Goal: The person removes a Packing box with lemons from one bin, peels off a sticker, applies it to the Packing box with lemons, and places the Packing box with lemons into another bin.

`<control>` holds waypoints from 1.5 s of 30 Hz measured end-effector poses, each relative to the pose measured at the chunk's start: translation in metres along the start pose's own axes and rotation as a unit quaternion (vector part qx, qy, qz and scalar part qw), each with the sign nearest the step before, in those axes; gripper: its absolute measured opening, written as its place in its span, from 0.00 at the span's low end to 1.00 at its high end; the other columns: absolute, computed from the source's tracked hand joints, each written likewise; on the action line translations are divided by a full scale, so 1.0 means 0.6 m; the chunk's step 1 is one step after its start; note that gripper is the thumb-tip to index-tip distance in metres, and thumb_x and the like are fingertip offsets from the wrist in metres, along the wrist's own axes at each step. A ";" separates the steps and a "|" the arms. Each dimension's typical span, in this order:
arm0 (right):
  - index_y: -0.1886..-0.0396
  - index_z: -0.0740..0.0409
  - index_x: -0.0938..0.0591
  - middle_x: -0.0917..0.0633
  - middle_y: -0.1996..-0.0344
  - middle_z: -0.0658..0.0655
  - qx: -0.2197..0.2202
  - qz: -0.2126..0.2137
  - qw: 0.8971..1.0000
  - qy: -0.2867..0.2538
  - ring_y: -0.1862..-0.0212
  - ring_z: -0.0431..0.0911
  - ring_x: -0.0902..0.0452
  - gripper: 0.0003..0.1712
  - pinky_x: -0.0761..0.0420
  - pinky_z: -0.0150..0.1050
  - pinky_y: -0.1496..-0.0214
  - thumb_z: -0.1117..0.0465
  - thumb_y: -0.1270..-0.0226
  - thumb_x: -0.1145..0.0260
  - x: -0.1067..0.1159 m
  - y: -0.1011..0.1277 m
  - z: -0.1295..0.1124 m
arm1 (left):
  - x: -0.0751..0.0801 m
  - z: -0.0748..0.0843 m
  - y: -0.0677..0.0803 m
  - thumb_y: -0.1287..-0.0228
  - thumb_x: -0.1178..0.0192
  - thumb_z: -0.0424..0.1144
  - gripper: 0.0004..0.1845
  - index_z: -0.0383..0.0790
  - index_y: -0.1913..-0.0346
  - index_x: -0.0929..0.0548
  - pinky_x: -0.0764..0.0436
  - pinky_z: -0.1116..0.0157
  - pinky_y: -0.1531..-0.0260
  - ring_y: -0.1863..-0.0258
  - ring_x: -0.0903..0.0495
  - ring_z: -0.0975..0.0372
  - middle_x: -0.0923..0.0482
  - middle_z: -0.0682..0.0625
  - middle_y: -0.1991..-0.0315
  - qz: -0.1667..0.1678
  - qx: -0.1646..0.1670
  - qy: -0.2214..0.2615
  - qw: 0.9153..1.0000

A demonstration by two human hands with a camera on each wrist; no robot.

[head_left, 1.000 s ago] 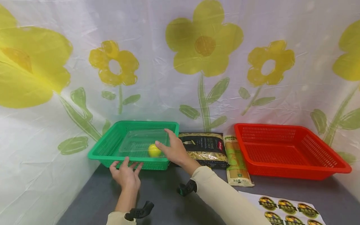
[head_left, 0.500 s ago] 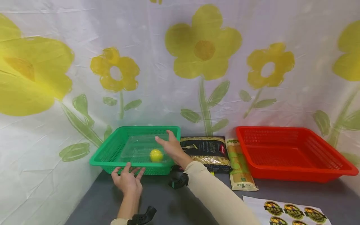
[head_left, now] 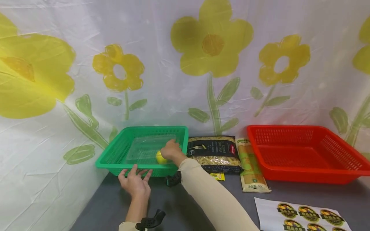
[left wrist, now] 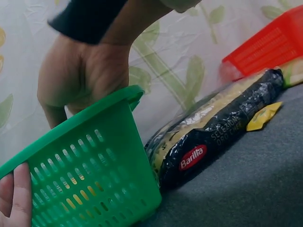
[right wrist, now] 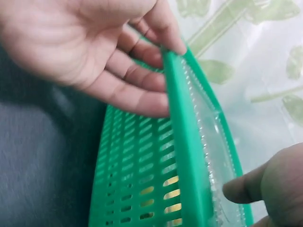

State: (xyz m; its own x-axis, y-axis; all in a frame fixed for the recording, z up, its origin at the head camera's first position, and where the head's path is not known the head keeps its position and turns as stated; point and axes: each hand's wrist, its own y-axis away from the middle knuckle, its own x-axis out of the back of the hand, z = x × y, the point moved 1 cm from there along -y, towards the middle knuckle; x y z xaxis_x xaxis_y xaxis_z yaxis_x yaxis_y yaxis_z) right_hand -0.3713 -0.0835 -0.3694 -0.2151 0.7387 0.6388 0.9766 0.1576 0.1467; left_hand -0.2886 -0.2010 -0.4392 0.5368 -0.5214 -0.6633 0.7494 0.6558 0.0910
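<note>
Here the right hand [head_left: 170, 150] reaches down into the green basket [head_left: 115, 150] and curls its fingers over a yellow ball [head_left: 160, 157], which lies in a clear plastic tray [head_left: 141, 149] inside that basket near its front right corner. The left hand [head_left: 136, 183] rests with straight, spread fingers against the basket's front wall, fingertips at the rim. Just right of the basket lies a dark Barilla pasta bag [head_left: 214, 152], then a long green-labelled noodle packet [head_left: 251, 166], then a red basket [head_left: 303, 154]. A small yellow sachet [head_left: 217, 176] sits on the grey tabletop [head_left: 185, 205], and a sticker sheet [head_left: 300, 215] lies nearer the person.
</note>
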 end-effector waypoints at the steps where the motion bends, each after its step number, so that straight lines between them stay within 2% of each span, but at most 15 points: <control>1: 0.19 0.66 0.54 0.44 0.23 0.72 0.001 0.000 1.000 0.021 0.23 0.66 0.47 0.41 0.36 0.58 0.25 0.56 0.21 0.48 -0.001 -0.001 -0.002 | -0.001 0.001 0.000 0.22 0.47 0.39 0.17 0.45 0.45 0.45 0.11 0.55 0.62 0.72 0.26 0.57 0.36 0.46 0.50 0.000 0.000 0.004 1.000; 4: 0.19 0.65 0.52 0.43 0.23 0.72 -0.002 0.000 0.998 0.056 0.23 0.67 0.47 0.42 0.38 0.60 0.24 0.54 0.21 0.45 -0.005 -0.004 -0.007 | -0.002 0.006 0.002 0.22 0.46 0.39 0.18 0.46 0.44 0.45 0.11 0.55 0.61 0.71 0.26 0.56 0.35 0.46 0.49 -0.001 0.005 0.015 1.000; 7: 0.18 0.62 0.53 0.46 0.22 0.71 -0.011 0.006 0.999 0.049 0.23 0.69 0.48 0.43 0.38 0.62 0.25 0.54 0.22 0.44 -0.009 -0.006 -0.007 | -0.002 0.006 0.002 0.23 0.46 0.39 0.18 0.47 0.44 0.45 0.12 0.55 0.60 0.70 0.26 0.56 0.35 0.47 0.49 -0.003 0.009 0.021 1.000; 10: 0.18 0.61 0.54 0.44 0.24 0.71 -0.021 0.021 0.999 0.043 0.26 0.69 0.43 0.44 0.32 0.62 0.29 0.53 0.22 0.43 -0.013 -0.009 -0.005 | -0.001 0.004 0.001 0.23 0.45 0.39 0.18 0.47 0.44 0.44 0.12 0.54 0.59 0.70 0.25 0.56 0.35 0.47 0.49 -0.003 0.014 0.027 1.000; 16: 0.19 0.66 0.52 0.33 0.30 0.74 -0.020 0.027 0.998 0.058 0.29 0.66 0.35 0.43 0.28 0.58 0.32 0.54 0.21 0.43 -0.015 -0.009 -0.003 | 0.002 0.000 0.001 0.23 0.44 0.38 0.18 0.48 0.44 0.43 0.11 0.54 0.60 0.70 0.25 0.56 0.35 0.47 0.50 0.002 0.027 0.043 0.999; 19: 0.20 0.66 0.51 0.27 0.36 0.73 -0.013 0.025 0.998 0.051 0.34 0.64 0.29 0.42 0.23 0.56 0.38 0.55 0.22 0.43 -0.015 -0.011 0.001 | 0.003 -0.002 0.003 0.24 0.44 0.38 0.18 0.49 0.44 0.43 0.11 0.54 0.61 0.70 0.24 0.56 0.35 0.46 0.49 0.009 0.030 0.044 0.999; 22: 0.20 0.66 0.50 0.25 0.39 0.73 -0.006 0.026 0.999 0.028 0.40 0.63 0.25 0.41 0.20 0.54 0.48 0.57 0.22 0.42 -0.018 -0.016 0.007 | 0.002 -0.002 0.004 0.24 0.44 0.38 0.18 0.49 0.44 0.42 0.11 0.54 0.61 0.70 0.24 0.56 0.35 0.46 0.48 0.017 0.026 0.040 0.999; 27: 0.20 0.65 0.51 0.32 0.34 0.76 0.000 0.015 1.000 -0.019 0.53 0.60 0.23 0.40 0.22 0.51 0.60 0.59 0.21 0.44 -0.020 -0.025 0.013 | 0.000 -0.002 0.003 0.24 0.44 0.38 0.18 0.48 0.43 0.43 0.12 0.54 0.61 0.69 0.25 0.55 0.36 0.47 0.47 0.018 0.018 0.035 0.999; 31: 0.18 0.62 0.54 0.39 0.29 0.77 0.005 0.007 0.999 -0.048 0.59 0.58 0.24 0.39 0.24 0.49 0.64 0.59 0.19 0.49 -0.018 -0.027 0.014 | -0.001 -0.001 0.000 0.23 0.45 0.38 0.18 0.47 0.42 0.43 0.12 0.54 0.62 0.69 0.25 0.55 0.37 0.47 0.47 0.013 0.013 0.033 0.999; 32: 0.18 0.61 0.54 0.39 0.29 0.76 0.006 0.009 0.999 -0.053 0.57 0.58 0.24 0.39 0.24 0.49 0.64 0.59 0.19 0.49 -0.018 -0.027 0.013 | -0.001 0.000 -0.001 0.23 0.45 0.38 0.18 0.47 0.42 0.43 0.12 0.54 0.61 0.69 0.24 0.55 0.37 0.47 0.47 0.012 0.013 0.033 0.999; 37: 0.17 0.57 0.57 0.45 0.25 0.76 0.024 0.008 0.994 -0.111 0.67 0.57 0.18 0.39 0.17 0.46 0.71 0.59 0.18 0.50 -0.019 -0.017 0.012 | 0.003 0.004 -0.001 0.23 0.45 0.37 0.18 0.48 0.42 0.43 0.11 0.54 0.62 0.70 0.24 0.56 0.36 0.47 0.47 0.027 0.014 0.032 0.999; 40: 0.17 0.57 0.57 0.42 0.26 0.76 0.038 0.011 0.989 -0.143 0.77 0.52 0.19 0.39 0.16 0.43 0.76 0.58 0.17 0.50 -0.019 -0.010 0.014 | 0.006 0.003 0.001 0.23 0.46 0.38 0.18 0.48 0.42 0.43 0.11 0.54 0.62 0.71 0.24 0.57 0.35 0.47 0.49 0.033 0.011 0.026 0.999; 45: 0.17 0.58 0.54 0.36 0.29 0.75 0.058 0.039 0.982 -0.175 0.76 0.49 0.19 0.37 0.16 0.41 0.75 0.58 0.16 0.50 -0.009 0.000 0.017 | -0.001 -0.001 0.001 0.23 0.45 0.39 0.18 0.48 0.43 0.43 0.11 0.55 0.62 0.70 0.24 0.57 0.35 0.47 0.50 0.023 0.004 0.015 1.000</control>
State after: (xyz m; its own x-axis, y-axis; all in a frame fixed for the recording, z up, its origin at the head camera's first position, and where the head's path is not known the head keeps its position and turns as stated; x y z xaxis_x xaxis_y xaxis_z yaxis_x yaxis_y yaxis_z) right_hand -0.3704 -0.0808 -0.3805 -0.1438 0.9283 0.3430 0.9886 0.1502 0.0079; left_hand -0.2889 -0.2002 -0.4395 0.5583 -0.4745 -0.6805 0.7277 0.6741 0.1269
